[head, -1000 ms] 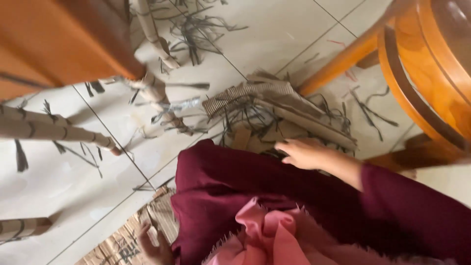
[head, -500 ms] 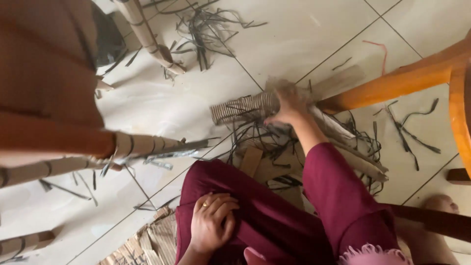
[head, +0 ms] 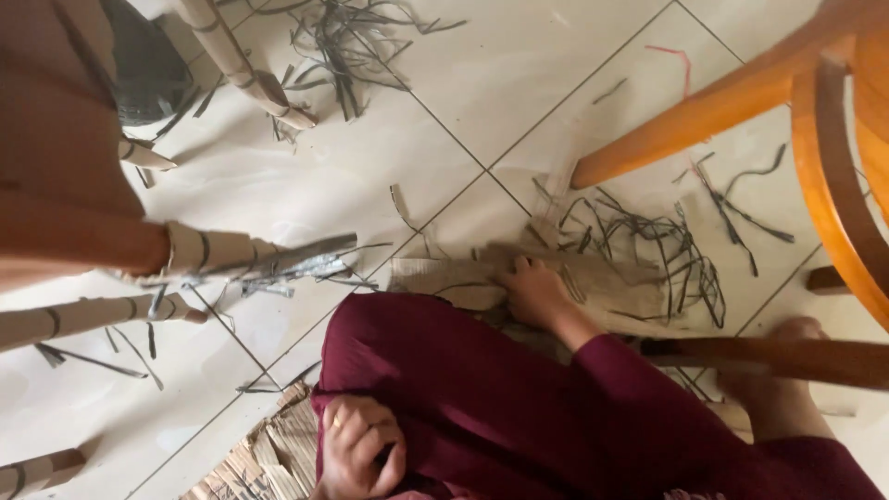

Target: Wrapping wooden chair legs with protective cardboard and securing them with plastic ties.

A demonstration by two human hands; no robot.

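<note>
We saw bare pale floor tiles point(head: 519, 74) at top centre; orange wooden chair legs point(head: 685, 125) blocked the right.

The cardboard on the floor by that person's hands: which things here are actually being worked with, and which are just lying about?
In hand:
- right hand pressing on the corrugated cardboard sheet
- left hand, closed, resting on the maroon garment

Lying about:
- dark strips scattered on the tiled floor
- rolled cardboard tubes
- wooden chair leg
- flattened cardboard beside the knee
</note>
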